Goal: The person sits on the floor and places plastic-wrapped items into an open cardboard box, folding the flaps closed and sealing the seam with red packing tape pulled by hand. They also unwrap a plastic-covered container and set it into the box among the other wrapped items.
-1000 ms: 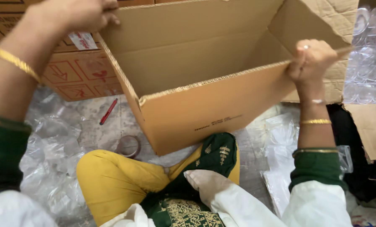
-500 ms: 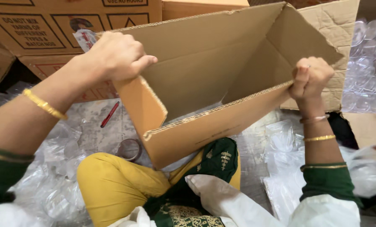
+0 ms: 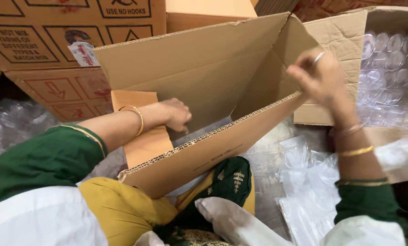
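Now | left hand (image 3: 175, 115) inside carton (image 3: 204, 77), grip unclear | right hand (image 3: 320, 75) pinching flap | clear cups (image 3: 388, 68) beside

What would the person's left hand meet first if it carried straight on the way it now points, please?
The left hand reaches down into the open cardboard box, fingers aimed at its far inner wall. It would probably meet that wall near the bottom first, though depth is unclear.

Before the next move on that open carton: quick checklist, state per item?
1. Left hand inside the cardboard carton, against its inner wall: ok.
2. Right hand at the carton's right top edge: ok.
3. Right fingers actually pinching the edge: cannot tell.
4. Carton tilted open toward the person, near wall over the lap: ok.
5. Carton contents: none visible, bottom partly hidden: cannot tell.
6. Clear plastic containers to the right, apart from the carton: ok.
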Tool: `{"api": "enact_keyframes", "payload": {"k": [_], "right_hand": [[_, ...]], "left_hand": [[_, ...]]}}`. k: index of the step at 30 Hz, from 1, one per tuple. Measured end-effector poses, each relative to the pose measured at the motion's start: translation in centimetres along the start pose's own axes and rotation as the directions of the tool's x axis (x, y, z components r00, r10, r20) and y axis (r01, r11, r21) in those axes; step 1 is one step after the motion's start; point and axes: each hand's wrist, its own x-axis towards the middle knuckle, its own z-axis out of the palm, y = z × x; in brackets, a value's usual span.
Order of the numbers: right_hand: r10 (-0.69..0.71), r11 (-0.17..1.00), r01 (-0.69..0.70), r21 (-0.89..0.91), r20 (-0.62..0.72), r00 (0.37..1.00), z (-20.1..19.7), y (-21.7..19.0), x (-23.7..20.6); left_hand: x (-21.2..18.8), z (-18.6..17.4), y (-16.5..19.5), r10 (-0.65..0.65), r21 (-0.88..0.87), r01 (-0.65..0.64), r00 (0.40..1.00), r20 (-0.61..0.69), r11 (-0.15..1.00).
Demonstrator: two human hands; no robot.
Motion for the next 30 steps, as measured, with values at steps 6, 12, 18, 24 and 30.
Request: {"api": "enact_keyframes", "payload": {"k": [6, 12, 18, 24, 30], "right_hand": [[0.479, 0.863, -0.329, -0.385, 0.413, 0.775, -1.3, 5.0, 5.0], [0.260, 0.951, -0.292, -0.105, 0.786, 0.562, -2.7, 5.2, 2.9], [0.285, 0.947, -0.230, -0.225, 0.918, 0.274, -0.4, 5.8, 6.1], [0.418, 0.906, -0.256, -0.337, 0.804, 0.424, 2.1, 5.1, 9.8], [0.271, 0.822, -0.157, -0.548, 0.133, 0.953, 12.0, 3.4, 9.1]], "left_hand": [[-1.1, -1.8, -0.9, -0.056, -0.075, 0.044, 0.982, -0.178, 0.996], [-2.7, -6.5, -2.2, -0.071, -0.155, -0.023, 0.815, -0.576, 0.988], [-6.3, -10.4, -3.6, 0.107, 0.196, 0.568, 0.186, -0.977, 0.799], [-6.5, -9.3, -6.8, -0.370, -0.134, 0.562, 0.330, -0.869, 0.816], [-7.6, -6.7, -4.2, -0.217, -0.018, 0.522, 0.324, -0.921, 0.853]]}}
